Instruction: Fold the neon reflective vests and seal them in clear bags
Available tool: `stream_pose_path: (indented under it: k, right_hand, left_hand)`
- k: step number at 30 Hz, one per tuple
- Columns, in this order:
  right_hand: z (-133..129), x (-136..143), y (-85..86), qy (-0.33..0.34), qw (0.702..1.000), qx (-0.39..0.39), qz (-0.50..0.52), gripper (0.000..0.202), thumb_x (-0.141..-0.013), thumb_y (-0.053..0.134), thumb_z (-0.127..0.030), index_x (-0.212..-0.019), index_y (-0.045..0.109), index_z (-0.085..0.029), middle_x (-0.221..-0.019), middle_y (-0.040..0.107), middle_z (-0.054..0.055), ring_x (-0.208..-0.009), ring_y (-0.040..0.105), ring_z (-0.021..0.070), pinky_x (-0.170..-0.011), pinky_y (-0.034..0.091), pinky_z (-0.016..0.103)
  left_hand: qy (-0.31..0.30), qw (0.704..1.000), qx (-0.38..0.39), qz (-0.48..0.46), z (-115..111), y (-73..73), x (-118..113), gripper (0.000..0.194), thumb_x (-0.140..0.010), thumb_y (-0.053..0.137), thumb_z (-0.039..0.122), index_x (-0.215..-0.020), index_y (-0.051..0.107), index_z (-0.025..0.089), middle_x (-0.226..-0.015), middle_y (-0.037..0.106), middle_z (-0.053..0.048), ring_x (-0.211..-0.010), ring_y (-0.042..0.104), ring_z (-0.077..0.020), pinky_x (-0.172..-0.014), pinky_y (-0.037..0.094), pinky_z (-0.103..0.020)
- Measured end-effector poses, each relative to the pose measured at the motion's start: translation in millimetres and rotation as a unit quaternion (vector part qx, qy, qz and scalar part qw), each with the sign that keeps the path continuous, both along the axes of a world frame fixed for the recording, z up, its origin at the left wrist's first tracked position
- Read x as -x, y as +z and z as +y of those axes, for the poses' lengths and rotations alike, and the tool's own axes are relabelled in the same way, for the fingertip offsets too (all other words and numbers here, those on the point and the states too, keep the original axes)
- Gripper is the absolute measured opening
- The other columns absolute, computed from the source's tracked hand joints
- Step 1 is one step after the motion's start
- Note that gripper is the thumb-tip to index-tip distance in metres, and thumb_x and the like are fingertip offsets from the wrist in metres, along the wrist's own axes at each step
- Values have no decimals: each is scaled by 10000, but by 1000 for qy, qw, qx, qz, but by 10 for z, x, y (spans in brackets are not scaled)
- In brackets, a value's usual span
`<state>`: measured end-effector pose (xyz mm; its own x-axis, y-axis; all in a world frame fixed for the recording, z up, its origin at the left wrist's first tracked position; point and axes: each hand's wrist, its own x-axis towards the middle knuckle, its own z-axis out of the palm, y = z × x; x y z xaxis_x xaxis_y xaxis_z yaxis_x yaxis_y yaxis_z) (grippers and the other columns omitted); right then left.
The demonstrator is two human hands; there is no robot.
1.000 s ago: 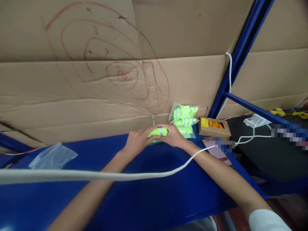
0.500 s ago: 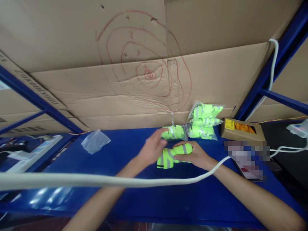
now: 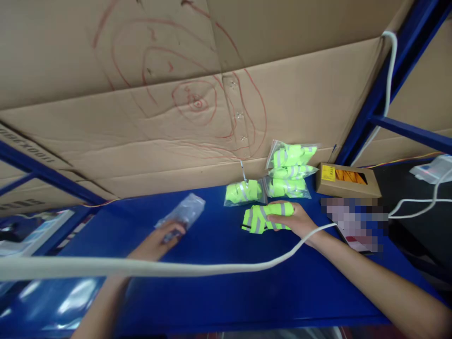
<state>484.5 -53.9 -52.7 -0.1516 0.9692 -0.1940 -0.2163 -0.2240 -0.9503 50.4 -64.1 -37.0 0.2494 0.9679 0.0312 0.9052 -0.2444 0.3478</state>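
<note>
Gripping, right: the right hand (image 3: 298,220) holds a neon bundle (image 3: 256,219) by its right end; the thumb presses across the striped face, the other fingers are mostly hidden behind the fabric, so I cannot tell how they are spaced;
Neon bundle: folded yellow-green cloth with grey stripes, unbagged, in front of the middle of the blue table (image 3: 212,301); its left end juts free of the hand, a dark strip at its lower left corner;
Clear bag: the left hand (image 3: 165,238) has its fingers curled together around the near end of a clear plastic bag (image 3: 190,209); the far end points away and to the right; the hand is slightly blurred;
Bagged goods: one bagged neon bundle (image 3: 243,192) lies just beyond the held one; a pile of bagged neon bundles (image 3: 291,170) rests to its right, against the cardboard wall (image 3: 300,103);
Right of the pile: a cardboard box (image 3: 326,187) with a yellow label and orange contents showing through its window; nearer, a phone (image 3: 356,238), partly pixelated;
White cable: a thick white cable (image 3: 212,269) runs across the view in front of the left forearm, ending its visible stretch at the right wrist;
Cardboard wall: red hand-drawn rings (image 3: 197,102) with numerals
</note>
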Motion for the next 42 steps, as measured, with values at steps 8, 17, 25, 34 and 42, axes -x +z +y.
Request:
stream_pose_path:
  k: [8, 17, 25, 34, 42]
  right_hand:
    - [-52, 106, -162, -31, 999, 18, -26, 617, -503, 974, -398, -1010, 739, -137, -738, 732, 26, -615, 666, 178, -527, 562, 288]
    - [-316, 141, 87, 80, 989, 116, 51, 477, -586, 935, -401, -962, 793, -144, -920, 786, 101, -739, 740, 247, -550, 624, 330]
    - [-291, 160, -22, 48, 992, 111, -22, 466, -562, 926, -380, -937, 791, -139, -781, 770, 72, -632, 706, 215, -467, 595, 298]
    - [-382, 269, -49, -28, 998, 28, -52, 482, -563, 917, -430, -928, 742, -167, -699, 724, 30, -580, 670, 197, -468, 558, 284]
    - [-300, 218, -143, -59, 997, 34, -47, 503, -558, 904, -464, -925, 730, -167, -735, 726, 43, -638, 688, 224, -461, 555, 290]
  left_hand:
    - [42, 983, -161, 84, -609, -150, -1279, 360, -970, 534, 524, -864, 621, 191, -816, 709, -75, -699, 699, -241, -602, 495, -317]
    - [-1, 996, -4, -87, -538, -58, -1679, 54, -854, 525, 206, -866, 575, 225, -642, 680, -24, -545, 669, -210, -473, 409, -273]
    - [129, 941, 81, -302, -695, -35, -1783, 298, -943, 521, 513, -834, 462, 242, -499, 568, 24, -387, 585, -173, -356, 439, -246]
    - [96, 972, -58, -206, -631, -160, -2130, 256, -956, 530, 480, -951, 463, 234, -647, 627, 9, -536, 656, -197, -490, 496, -291]
    - [-80, 979, -185, 32, -715, -68, -1854, 489, -940, 625, 498, -1364, 587, 258, -1232, 679, -173, -1143, 673, -363, -939, 548, -523]
